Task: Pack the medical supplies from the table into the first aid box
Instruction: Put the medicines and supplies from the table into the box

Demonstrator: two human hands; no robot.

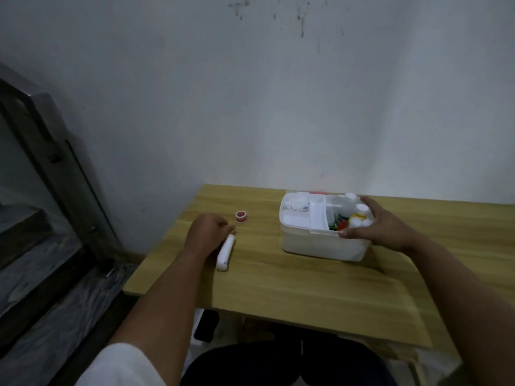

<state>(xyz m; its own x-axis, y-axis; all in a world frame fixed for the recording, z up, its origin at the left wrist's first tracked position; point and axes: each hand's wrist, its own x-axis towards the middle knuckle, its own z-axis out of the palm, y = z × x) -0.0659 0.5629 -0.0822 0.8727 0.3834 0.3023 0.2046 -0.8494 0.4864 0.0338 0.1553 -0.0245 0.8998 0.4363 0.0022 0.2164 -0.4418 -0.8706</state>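
At the far left of the scene, a dark metal frame (55, 151) is seen leaning against the pale wall (250, 93), beside the left edge of the wooden table (278, 288). On the left part of the table, the left hand (204, 232) is laid with its fingers curled narrowly inward; its fingertips are at the far end of a white rolled bandage (225, 252), though whether the roll is actually gripped cannot be told. The bandage is stretched out flat on the wood, its near end pointing toward the person. Just beyond the hand, a small red-and-white tape roll (240, 215) is set on the table, apart from the fingers. Toward the right and far side of the table, the open white first aid box (320, 243) is placed. White packets are seen in its left compartment, and white-capped bottles (359, 208), cotton balls and small red, green and yellow items in its right one. The right hand (381, 227) is spread wide over the box's right end, the thumb pressed on the near rim and the fingers reaching over the bottles. A white sleeve (122, 366) is visible on the left arm.
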